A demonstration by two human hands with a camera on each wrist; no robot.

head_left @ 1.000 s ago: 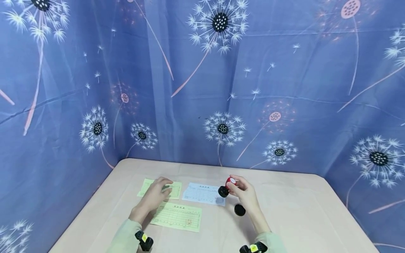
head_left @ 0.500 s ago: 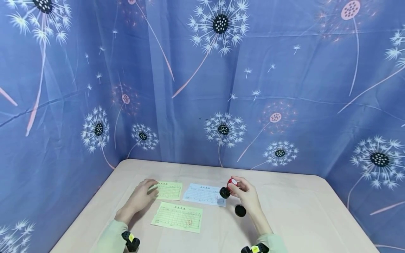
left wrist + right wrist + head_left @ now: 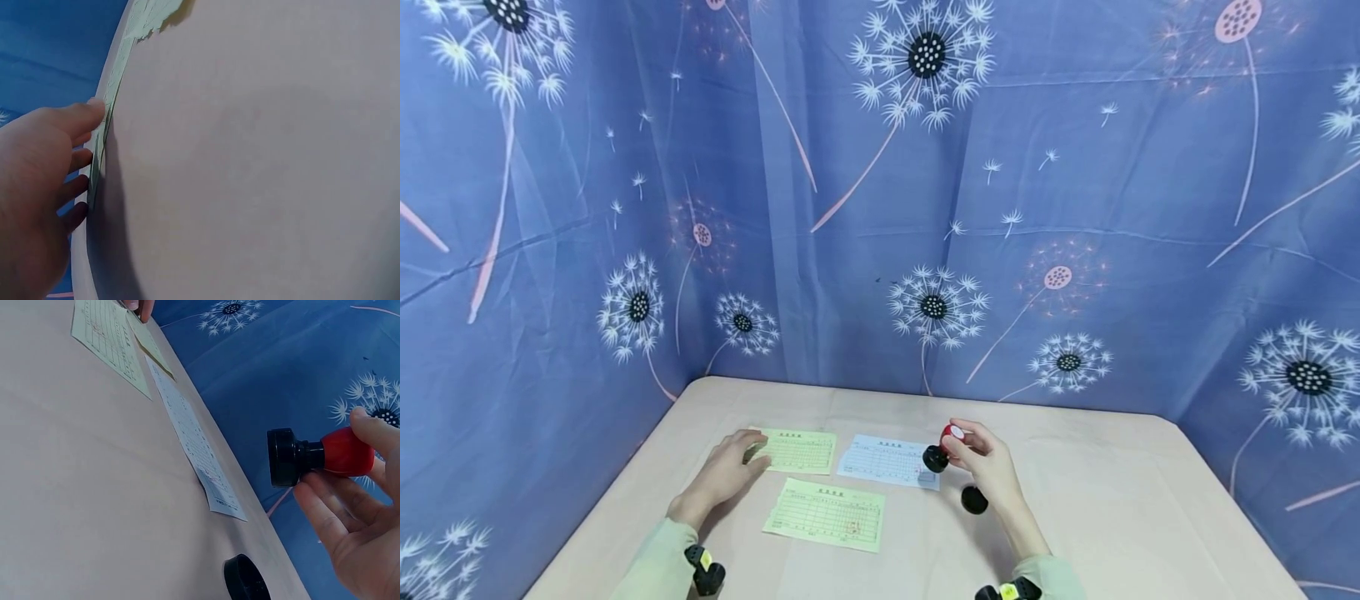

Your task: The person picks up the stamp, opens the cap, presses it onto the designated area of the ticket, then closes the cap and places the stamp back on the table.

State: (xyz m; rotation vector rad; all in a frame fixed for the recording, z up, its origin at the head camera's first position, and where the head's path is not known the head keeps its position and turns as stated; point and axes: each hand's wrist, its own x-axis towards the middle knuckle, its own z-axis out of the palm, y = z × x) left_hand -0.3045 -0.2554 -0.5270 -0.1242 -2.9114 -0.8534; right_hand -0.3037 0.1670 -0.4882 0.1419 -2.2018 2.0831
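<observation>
My right hand [image 3: 988, 462] grips the red handle of a self-inking-style stamp [image 3: 347, 453], its round black base pointing left in the right wrist view. In the head view the stamp overlaps the right end of a blue printed slip [image 3: 883, 462]. A round black cap [image 3: 974, 500] lies on the table below the stamp. My left hand [image 3: 722, 475] is at the left end of the back green slip [image 3: 797, 452], fingers loosely bent and hiding that end. Nearer lies another green slip [image 3: 823, 514], bearing a red mark at its right.
All the slips lie on a pale, cloth-covered table [image 3: 1097, 500]. Blue dandelion-print curtains [image 3: 850, 208] rise behind the table and along its sides. Black wrist cameras [image 3: 703, 572] sit on both sleeves.
My left hand has moved left from over the back green slip to its left end, uncovering most of the slip. The right hand with the stamp has stayed nearly still.
</observation>
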